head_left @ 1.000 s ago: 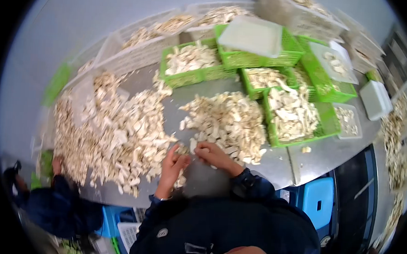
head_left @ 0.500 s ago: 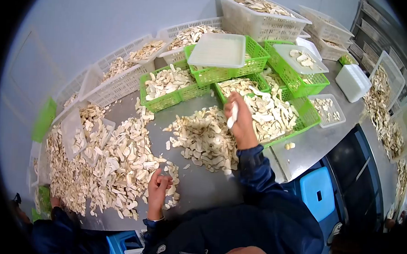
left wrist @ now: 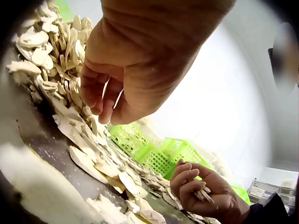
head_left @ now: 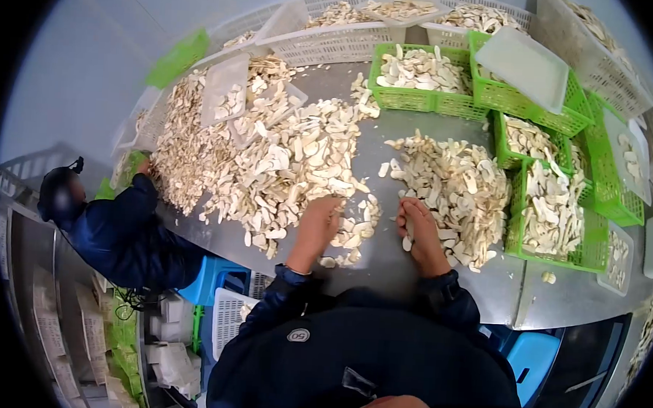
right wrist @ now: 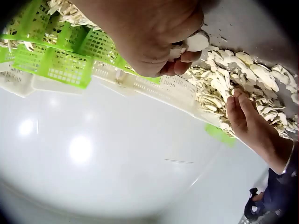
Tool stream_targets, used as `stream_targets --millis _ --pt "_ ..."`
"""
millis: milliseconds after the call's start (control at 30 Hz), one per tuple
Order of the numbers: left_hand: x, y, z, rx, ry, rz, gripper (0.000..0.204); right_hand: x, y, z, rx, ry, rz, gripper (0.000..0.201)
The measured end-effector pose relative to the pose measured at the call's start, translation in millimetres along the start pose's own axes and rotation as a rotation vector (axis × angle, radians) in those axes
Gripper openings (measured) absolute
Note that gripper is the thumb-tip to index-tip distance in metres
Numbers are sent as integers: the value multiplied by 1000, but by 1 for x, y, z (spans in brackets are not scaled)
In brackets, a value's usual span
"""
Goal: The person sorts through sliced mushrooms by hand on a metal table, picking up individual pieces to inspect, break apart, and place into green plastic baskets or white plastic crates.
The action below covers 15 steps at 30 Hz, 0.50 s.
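Pale, smooth wall (head_left: 127, 53) filled the upper left of the frame. A grey metal table (head_left: 400, 138) spanned the centre, seamed at lower right. One blue stool (head_left: 532, 359) stood lower right. Shelving (head_left: 54, 293) occupied the lower left. The right wrist view recorded glare spots (right wrist: 80, 148).

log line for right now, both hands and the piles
left hand: fingers loosely bent, by left pile | right hand: curled round pale slices, by right pile | front green basket: holds slices
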State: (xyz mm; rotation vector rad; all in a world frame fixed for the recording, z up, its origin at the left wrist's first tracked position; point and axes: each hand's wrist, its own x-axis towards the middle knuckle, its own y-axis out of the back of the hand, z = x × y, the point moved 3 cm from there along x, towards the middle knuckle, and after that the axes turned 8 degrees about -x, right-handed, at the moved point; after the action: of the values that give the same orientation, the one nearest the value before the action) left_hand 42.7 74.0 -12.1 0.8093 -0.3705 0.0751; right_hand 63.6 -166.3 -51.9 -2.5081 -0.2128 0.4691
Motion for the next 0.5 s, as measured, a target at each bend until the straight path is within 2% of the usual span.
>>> stream_targets --millis 100,200,333,500 --pt "6 -7 12 -31 -70 -144 23 -2 -3 -1 -124 -11 16 12" --pt "7 -6 20 -9 -45 -280 22 -6 -4 1 -290 -14 21 14" --pt "0 -7 5 55 -98 -245 24 -11 -9 5 -543 -16 -65 19" --pt "1 -7 12 -13 52 -234 23 -11 -15 17 -584 21 -145 20"
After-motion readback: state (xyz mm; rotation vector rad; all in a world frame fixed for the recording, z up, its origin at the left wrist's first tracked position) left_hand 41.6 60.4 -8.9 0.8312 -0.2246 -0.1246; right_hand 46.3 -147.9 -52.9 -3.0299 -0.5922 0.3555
